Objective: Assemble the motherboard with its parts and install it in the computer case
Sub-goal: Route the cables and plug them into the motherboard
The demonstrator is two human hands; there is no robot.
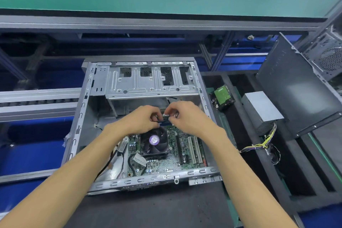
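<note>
both hands — left hand (142, 118), right hand (187, 116) — pinch a thin dark stick (163, 120) over the green motherboard (166, 163) in the bare-metal case (148, 179) — boxy grey power supply (262, 111) nearby.

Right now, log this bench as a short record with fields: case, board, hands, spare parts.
case: open computer case lying flat, drive cage at its far end
board: motherboard inside the case, cooler fan mounted on it
left hand: left hand pinches a small dark part above the fan
right hand: right hand, fingers curled on the same part
spare parts: hard drive and power supply in the foam tray to the right
</note>
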